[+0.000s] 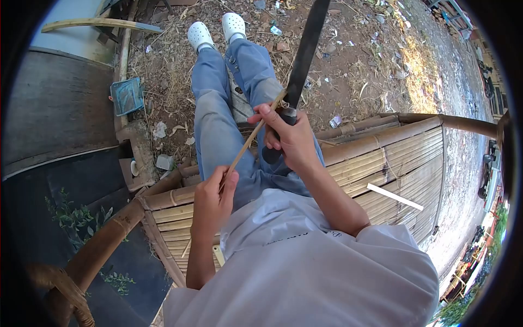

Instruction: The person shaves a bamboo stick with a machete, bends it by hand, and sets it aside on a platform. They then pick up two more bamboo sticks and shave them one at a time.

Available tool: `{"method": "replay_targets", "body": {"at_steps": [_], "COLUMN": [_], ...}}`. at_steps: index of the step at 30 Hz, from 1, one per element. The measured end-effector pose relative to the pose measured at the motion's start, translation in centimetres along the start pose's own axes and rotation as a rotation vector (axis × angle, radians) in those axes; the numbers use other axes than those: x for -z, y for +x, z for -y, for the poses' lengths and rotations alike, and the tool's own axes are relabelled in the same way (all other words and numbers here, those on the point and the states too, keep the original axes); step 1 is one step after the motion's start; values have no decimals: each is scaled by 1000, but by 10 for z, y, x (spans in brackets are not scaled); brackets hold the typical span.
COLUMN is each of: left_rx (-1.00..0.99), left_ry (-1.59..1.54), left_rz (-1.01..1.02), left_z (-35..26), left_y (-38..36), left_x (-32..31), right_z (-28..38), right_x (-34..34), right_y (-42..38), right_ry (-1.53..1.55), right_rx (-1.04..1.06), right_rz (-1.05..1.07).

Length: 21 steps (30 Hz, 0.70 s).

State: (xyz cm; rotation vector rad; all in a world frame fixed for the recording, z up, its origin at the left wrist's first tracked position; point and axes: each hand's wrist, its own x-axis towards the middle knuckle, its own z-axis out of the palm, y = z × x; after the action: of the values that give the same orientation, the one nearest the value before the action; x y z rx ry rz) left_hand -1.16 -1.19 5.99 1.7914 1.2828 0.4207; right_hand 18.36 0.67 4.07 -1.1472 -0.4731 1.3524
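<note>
My right hand point(286, 136) is closed round the dark handle of a machete point(306, 52), whose long black blade points up and away from me. A thin bamboo strip point(248, 143) runs slantwise across my lap. Its lower end is pinched in my left hand point(214, 191), between thumb and fingers. The strip's far end lies against the base of the blade, and the thumb and forefinger of my right hand touch it there. Some fine fibres stick out near that end.
I sit on a bamboo-slat bench point(354, 169) with a round bamboo rail. A white strip point(395, 197) lies on its right side. My white clogs point(233, 24) rest on littered dirt. A blue plastic basket point(127, 97) stands at the left by a wooden board point(60, 103).
</note>
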Motion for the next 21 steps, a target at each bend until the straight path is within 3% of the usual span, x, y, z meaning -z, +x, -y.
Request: {"method": "replay_targets", "body": {"at_steps": [1, 3, 5, 7, 8, 10, 11, 13, 16, 17, 18, 19, 20, 21], "left_rx": [6, 39, 36, 36, 27, 23, -11, -53, 89, 131, 175, 172, 230, 291], "left_ry": [-4, 22, 57, 99, 108, 115, 119, 124, -1, -35, -71, -68, -87, -119], "left_rz": [-9, -40, -69, -96, -119, -137, -151, -160, -65, 20, 105, 100, 87, 60], "left_z": [-4, -9, -7, -3, -1, 1, 0, -8, -20, -17, -16, -14, -9, -4], "left_y": [5, 11, 10, 8, 8, 3, -1, -5, -15, -20, -28, -37, -50, -53], "left_x": [-3, -7, -8, -8, -9, -11, -13, -12, 1, 9, 13, 12, 10, 3], "right_z": [-3, -7, -1, 3, 4, 9, 7, 3, 5, 12, 33, 44, 53, 59], "right_x": [-1, 2, 17, 28, 29, 26, 23, 16, 41, 59, 77, 130, 165, 155], "right_y": [-2, -4, -9, -14, -17, -28, -33, -40, 1, 34, 71, 118, 136, 135], "right_ry": [-6, -306, -436, -864, -863, -1082, -1083, -1337, -1415, -1544, -1395, -1426, -1438, -1444], "right_rx": [-4, 139, 74, 133, 130, 207, 206, 318, 531, 484, 115, -43, 147, 161], "right_rz": [10, -54, -81, -59, -58, 139, 137, 412, 245, 55, -229, -419, -532, -521]}}
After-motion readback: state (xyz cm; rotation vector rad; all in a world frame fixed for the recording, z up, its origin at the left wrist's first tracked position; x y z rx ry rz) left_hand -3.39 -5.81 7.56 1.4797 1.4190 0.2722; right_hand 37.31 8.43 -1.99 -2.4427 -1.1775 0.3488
